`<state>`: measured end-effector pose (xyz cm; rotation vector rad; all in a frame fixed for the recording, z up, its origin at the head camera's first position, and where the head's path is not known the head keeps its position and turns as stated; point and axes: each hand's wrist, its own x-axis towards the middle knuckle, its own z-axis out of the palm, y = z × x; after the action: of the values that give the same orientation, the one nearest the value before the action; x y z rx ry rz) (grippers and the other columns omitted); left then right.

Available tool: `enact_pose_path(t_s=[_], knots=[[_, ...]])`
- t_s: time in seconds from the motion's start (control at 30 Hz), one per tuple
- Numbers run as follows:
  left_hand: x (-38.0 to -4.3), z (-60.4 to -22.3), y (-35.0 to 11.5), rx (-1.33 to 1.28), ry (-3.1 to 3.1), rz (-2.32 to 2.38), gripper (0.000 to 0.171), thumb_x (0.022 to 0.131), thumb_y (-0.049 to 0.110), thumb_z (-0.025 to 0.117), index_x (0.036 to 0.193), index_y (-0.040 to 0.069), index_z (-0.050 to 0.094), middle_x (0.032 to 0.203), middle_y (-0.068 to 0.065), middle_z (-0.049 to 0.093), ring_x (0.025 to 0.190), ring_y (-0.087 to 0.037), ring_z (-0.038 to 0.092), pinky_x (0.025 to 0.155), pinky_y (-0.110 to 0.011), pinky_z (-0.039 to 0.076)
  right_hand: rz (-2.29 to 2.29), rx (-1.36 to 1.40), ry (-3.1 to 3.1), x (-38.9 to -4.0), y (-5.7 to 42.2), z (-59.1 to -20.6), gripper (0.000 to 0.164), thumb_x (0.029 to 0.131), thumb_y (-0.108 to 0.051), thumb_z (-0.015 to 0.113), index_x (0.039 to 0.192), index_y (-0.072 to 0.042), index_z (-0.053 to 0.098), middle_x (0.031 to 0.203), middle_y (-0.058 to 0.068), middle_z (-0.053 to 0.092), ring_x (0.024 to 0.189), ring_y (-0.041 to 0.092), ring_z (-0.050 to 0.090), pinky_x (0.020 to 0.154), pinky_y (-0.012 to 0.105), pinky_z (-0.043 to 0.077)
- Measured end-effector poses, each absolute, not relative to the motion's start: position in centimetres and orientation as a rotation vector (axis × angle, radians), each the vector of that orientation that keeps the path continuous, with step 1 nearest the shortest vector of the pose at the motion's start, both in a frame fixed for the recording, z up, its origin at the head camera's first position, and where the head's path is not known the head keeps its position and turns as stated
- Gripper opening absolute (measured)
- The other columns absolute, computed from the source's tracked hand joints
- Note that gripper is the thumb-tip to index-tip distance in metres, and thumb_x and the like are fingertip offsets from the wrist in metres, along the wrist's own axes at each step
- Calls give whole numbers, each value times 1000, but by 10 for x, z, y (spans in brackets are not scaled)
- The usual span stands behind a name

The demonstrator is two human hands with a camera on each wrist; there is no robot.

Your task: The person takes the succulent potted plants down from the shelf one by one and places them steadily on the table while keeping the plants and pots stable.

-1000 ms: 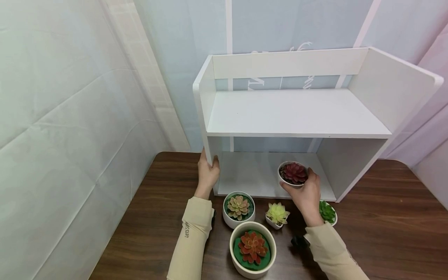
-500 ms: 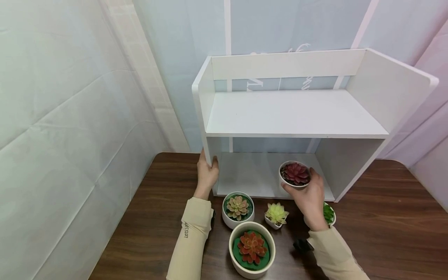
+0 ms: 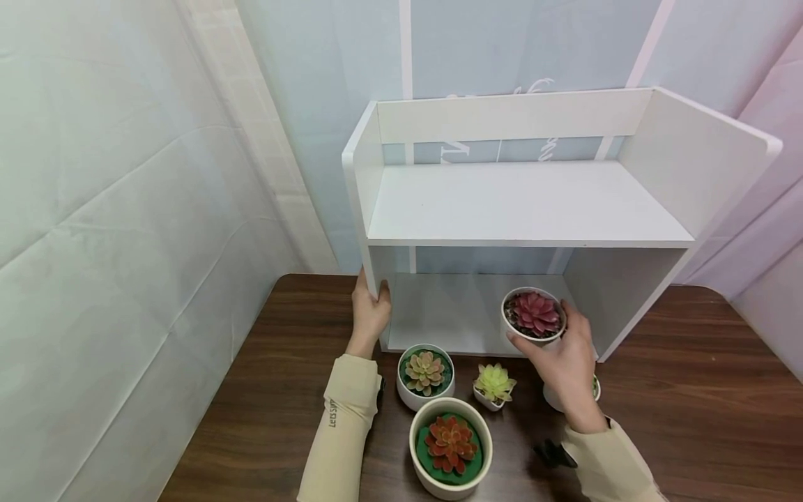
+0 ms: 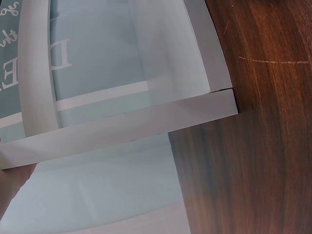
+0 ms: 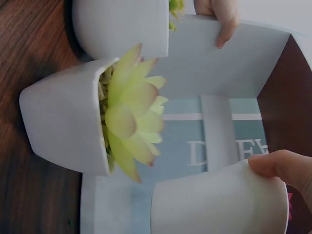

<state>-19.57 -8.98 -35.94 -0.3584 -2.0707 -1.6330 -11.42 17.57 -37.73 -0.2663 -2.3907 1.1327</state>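
Observation:
My right hand (image 3: 564, 352) grips a round white pot holding a dark red succulent (image 3: 534, 314), thumb and fingers around its rim. That pot shows in front of the lower compartment of a white two-tier shelf (image 3: 527, 202). In the right wrist view, the thumb presses the wall of the white pot (image 5: 219, 204). My left hand (image 3: 369, 317) holds the front edge of the shelf's left side panel, thumb on the inner side and fingers outside. Only a sliver of the left hand (image 4: 12, 187) shows in the left wrist view.
Before the shelf, a pale pink-green succulent (image 3: 425, 373), a red succulent in a cream pot (image 3: 452, 446) and a small yellow-green succulent (image 3: 494, 383) stand on the dark wooden table (image 3: 251, 404). Another white pot (image 3: 552, 399) is mostly hidden behind my right wrist. Pale curtains (image 3: 125, 209) hang around.
My right hand has moved right and nearer the head camera with the dark red succulent, which appears larger. It now covers more of the green plant. My left hand keeps its hold on the panel.

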Motion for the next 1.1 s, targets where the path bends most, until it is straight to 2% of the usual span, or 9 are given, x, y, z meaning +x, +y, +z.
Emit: enact_pose_path(t_s=[0.23,0.7,0.9,1.1], knots=[[-195,-359,-89,-362,-2076,-1633,47,92,-13,44,139,-10,37,130,-34,49,122,-48,48,97,-62,41,1103,-248,-2426,-101,177,-369,98,66,-22,87,144,5,34,131,29,44,119,43,44,92,59,36],[-197,-359,-89,-376,-2070,-1633,48,91,-13,44,138,-11,36,129,-35,48,122,-49,48,97,-63,41,1046,-185,-2417,-78,179,-361,97,59,-18,90,140,3,41,132,28,47,118,43,46,92,59,35],[-197,-359,-90,-369,-2078,-1628,47,92,-14,44,138,-12,37,129,-35,48,122,-49,48,97,-63,41,1008,-121,-2418,-70,182,-361,99,55,-17,91,139,3,43,131,28,48,116,43,47,89,59,37],[-195,-359,-90,-363,-2081,-1621,47,92,-14,44,138,-12,37,129,-35,48,122,-49,48,97,-63,40,975,-92,-2449,-60,182,-360,97,55,-19,91,138,2,44,128,26,50,112,41,50,84,57,39]])
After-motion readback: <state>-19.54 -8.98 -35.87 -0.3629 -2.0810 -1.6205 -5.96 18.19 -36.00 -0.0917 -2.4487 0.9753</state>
